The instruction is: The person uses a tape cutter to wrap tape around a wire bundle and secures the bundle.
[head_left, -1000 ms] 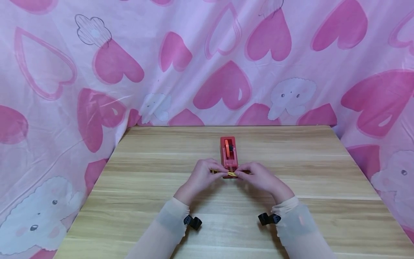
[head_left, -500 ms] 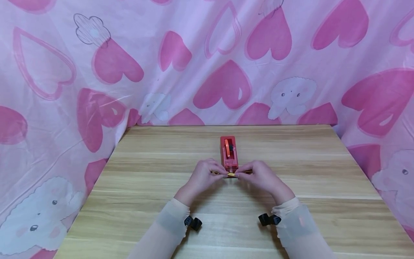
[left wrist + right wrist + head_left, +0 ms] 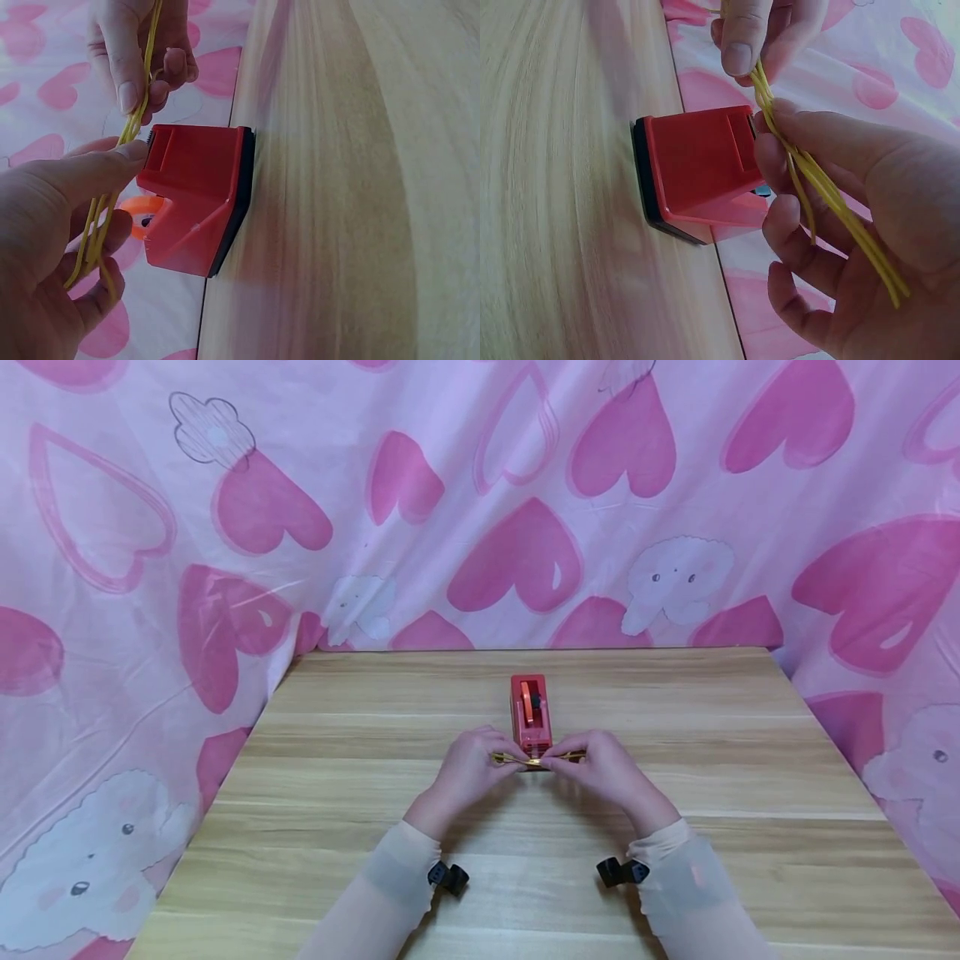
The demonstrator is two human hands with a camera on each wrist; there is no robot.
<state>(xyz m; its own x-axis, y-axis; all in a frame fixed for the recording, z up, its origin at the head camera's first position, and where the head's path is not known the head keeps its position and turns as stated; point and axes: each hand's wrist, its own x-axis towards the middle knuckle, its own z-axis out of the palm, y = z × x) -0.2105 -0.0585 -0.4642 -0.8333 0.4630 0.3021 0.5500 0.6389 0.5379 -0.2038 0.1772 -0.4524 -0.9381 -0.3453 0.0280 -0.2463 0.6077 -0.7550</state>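
Note:
My left hand [image 3: 472, 768] pinches a thin bundle of yellow cord [image 3: 101, 217] between thumb and index finger; its strands hang in loops over the other fingers. Close beside it, my right hand [image 3: 611, 772] pinches the same bundle between thumb and fingertips. Loose strand ends [image 3: 892, 289] trail across the right palm in the right wrist view. Only a short middle stretch of cord shows between the two thumbs. Just behind the hands stands a red tape dispenser [image 3: 536, 737] with a black base, its near end partly covered by the fingers in the head view.
An orange ring [image 3: 527, 702] sits in the dispenser's slot. The dispenser rests on a wood-grain table [image 3: 375, 693]. A pink curtain with hearts [image 3: 517, 560] hangs along the back and both sides.
My right hand has shifted slightly left, closer to the left hand, and the stretch of cord between them looks narrower. The left hand and the tape dispenser stay nearly in place.

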